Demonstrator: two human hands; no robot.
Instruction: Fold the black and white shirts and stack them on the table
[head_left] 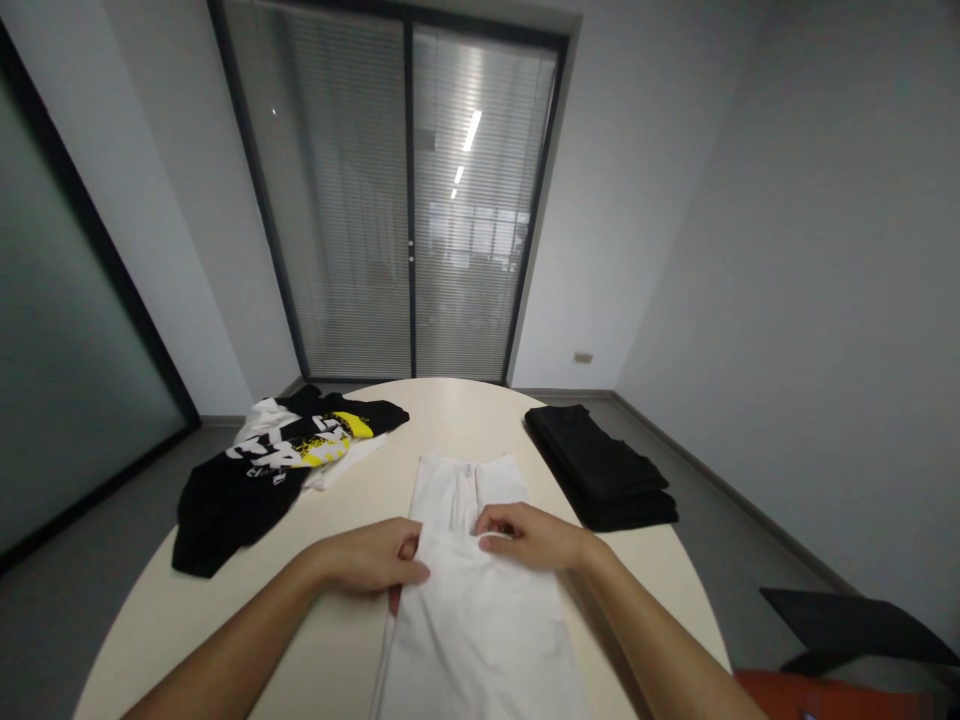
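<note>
I see the white garment (487,620) on the surface (442,410), near end cut off. The left hand (371,556) holds its edge, fingers partly hidden — the right hand (534,537) touches it, grip narrow; pinching, I cannot tell.

Matt, softly creased cloth garment (480,620) on a smooth, perhaps laminate, tabletop (450,410).

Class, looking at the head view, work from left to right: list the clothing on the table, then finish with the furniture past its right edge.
Black printed garment → white garment → stack of folded black clothing → chair.
</note>
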